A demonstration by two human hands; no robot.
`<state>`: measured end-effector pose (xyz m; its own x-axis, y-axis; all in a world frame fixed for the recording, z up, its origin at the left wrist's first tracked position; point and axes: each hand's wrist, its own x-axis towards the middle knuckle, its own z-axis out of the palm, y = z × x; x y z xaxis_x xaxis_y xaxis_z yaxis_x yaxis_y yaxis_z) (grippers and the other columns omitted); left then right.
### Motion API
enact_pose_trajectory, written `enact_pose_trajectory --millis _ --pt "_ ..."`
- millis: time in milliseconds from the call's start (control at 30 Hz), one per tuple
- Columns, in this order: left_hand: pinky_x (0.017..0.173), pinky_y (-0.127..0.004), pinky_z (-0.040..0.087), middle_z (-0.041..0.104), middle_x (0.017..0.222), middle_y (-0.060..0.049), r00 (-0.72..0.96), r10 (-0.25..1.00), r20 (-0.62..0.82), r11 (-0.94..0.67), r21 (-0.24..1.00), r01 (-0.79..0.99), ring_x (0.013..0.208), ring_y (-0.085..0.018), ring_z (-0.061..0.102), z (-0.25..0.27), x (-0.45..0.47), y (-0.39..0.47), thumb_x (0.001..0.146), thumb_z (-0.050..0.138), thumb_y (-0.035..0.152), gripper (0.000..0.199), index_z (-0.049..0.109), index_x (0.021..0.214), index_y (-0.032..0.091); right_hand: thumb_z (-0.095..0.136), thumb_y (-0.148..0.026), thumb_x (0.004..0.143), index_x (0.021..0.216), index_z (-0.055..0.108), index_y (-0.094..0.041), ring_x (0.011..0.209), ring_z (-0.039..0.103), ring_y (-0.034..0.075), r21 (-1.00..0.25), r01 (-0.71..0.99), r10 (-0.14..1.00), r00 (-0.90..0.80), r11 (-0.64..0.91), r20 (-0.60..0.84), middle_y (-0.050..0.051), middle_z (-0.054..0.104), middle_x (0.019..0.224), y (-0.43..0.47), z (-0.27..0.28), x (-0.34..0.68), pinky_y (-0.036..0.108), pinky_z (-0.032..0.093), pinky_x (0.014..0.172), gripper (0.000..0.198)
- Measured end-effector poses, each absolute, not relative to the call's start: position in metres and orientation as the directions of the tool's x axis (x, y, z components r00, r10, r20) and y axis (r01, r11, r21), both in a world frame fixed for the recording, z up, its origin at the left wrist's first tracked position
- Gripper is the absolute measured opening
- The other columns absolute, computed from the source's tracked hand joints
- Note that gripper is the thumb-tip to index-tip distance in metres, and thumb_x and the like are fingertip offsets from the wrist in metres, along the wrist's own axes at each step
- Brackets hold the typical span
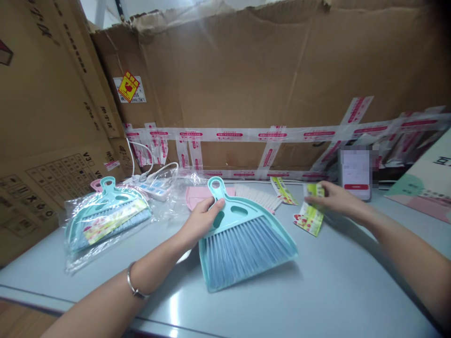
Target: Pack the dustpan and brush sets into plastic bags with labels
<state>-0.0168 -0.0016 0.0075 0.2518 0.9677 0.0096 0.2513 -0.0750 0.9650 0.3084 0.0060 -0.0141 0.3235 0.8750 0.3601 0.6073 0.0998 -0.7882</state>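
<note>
A dustpan set [248,239] is gripped by the left hand [201,217], a label [313,217] by the right hand [331,199]; a brush [132,226] is seemingly bagged in plastic [79,259].

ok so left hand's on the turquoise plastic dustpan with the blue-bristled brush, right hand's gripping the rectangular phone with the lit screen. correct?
Not quite: the right hand holds a flat yellow-green printed card; the rectangular phone is behind the right wrist, per the head view. Left hand on the turquoise dustpan and brush stands.
</note>
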Motion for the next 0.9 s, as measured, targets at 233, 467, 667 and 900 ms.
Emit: enact_pose_trajectory --millis 233,467,667,900 --pt "0.045 -0.021 0.040 0.052 0.065 0.005 0.128 0.969 -0.210 0.201 0.976 0.081 0.050 -0.010 0.049 0.003 -0.014 0.000 0.080 0.050 0.053 0.035 0.051 0.096 0.023 0.078 -0.042 0.052 0.064 0.051 -0.023 0.040 0.045 0.008 -0.983 -0.099 0.970 0.206 0.153 0.131 -0.003 0.054 0.056 -0.040 0.053 0.249 0.024 0.033 0.038 0.036" --pt "0.035 -0.018 0.031 0.048 0.060 0.006 0.167 0.965 -0.202 0.202 0.979 0.016 0.043 -0.009 0.046 -0.001 -0.009 -0.005 0.077 0.050 0.061 0.042 0.048 0.098 0.024 0.066 -0.046 0.068 0.070 0.047 -0.022 0.036 0.045 0.009 -0.968 0.237 0.991 -0.123 0.080 0.052 -0.006 0.051 0.050 -0.048 0.009 0.179 0.022 0.034 0.033 0.030" --pt "0.038 -0.019 0.032 0.049 0.061 0.006 0.226 0.957 -0.180 0.191 0.981 -0.027 0.043 -0.008 0.044 -0.004 -0.007 -0.009 0.074 0.052 0.064 0.051 0.045 0.107 0.026 0.055 -0.043 0.081 0.068 0.044 -0.022 0.062 0.047 0.015 -0.678 0.639 0.868 0.033 0.363 0.496 -0.001 0.048 0.067 -0.035 -0.014 0.179 0.031 0.043 0.058 0.026" --pt "0.040 -0.020 0.033 0.049 0.063 0.006 0.221 0.961 -0.165 0.185 0.980 -0.072 0.046 -0.009 0.045 -0.006 -0.006 -0.011 0.072 0.053 0.066 0.050 0.044 0.098 0.025 0.076 -0.046 0.056 0.115 0.029 -0.023 0.110 0.044 0.027 -0.831 0.491 0.744 0.446 0.261 0.497 0.013 0.034 0.124 -0.029 -0.019 0.176 0.044 0.044 0.089 0.079"
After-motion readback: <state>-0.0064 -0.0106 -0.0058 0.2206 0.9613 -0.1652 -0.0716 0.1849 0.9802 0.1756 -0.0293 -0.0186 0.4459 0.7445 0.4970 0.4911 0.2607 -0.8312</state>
